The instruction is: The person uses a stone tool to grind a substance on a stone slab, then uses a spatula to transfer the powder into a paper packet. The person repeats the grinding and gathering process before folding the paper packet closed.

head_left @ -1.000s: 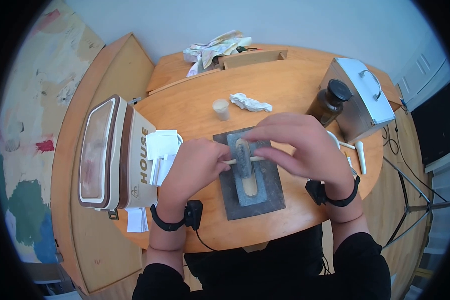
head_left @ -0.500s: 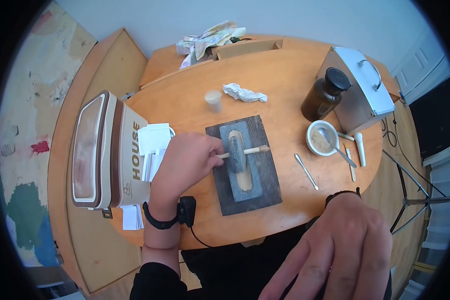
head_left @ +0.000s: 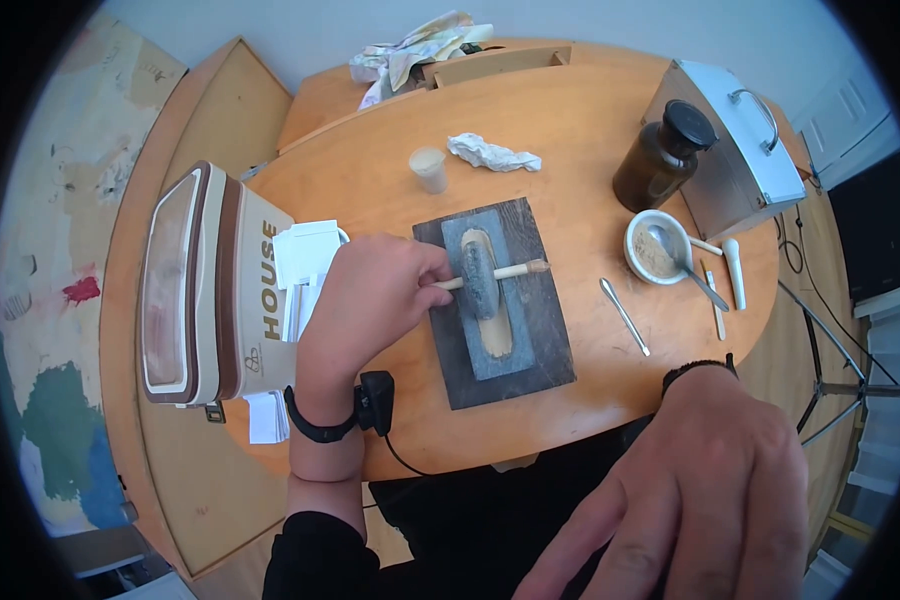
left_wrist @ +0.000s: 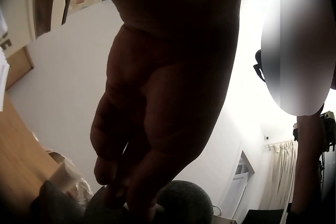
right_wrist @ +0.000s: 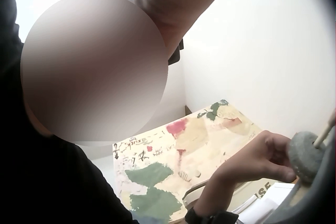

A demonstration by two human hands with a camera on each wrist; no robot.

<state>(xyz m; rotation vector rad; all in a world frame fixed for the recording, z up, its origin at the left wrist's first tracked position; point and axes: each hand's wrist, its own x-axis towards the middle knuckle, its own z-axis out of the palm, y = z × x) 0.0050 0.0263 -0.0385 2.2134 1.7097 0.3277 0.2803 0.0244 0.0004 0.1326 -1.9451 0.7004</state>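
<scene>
My left hand (head_left: pixel 375 295) pinches the left end of a pale wooden axle (head_left: pixel 518 270). That axle runs through a grey stone grinding wheel (head_left: pixel 481 283), which stands on edge in a long stone trough (head_left: pixel 525 366). Light tan powder (head_left: pixel 496 340) shows in the groove. Under the trough lies a dark flat board (head_left: pixel 560 362). The axle's right end sticks out free. Raised near the head camera, at lower right, my right hand (head_left: pixel 705 480) holds nothing visible, its fingers loosely extended. In the right wrist view, the left hand (right_wrist: pixel 252 161) is beside the wheel (right_wrist: pixel 304 158).
Right of the board lie a metal spatula (head_left: pixel 625 316), a white bowl (head_left: pixel 634 262) with powder and a spoon, and a pestle (head_left: pixel 735 275). A brown bottle (head_left: pixel 660 165) and silver case (head_left: pixel 740 140) stand behind. A small cup (head_left: pixel 429 170), crumpled tissue (head_left: pixel 494 153) and cream box (head_left: pixel 235 300) are also there.
My right hand has left the axle's right end and drawn back towards my body and the head camera. The left hand keeps its pinch on the axle. The head view has shifted slightly.
</scene>
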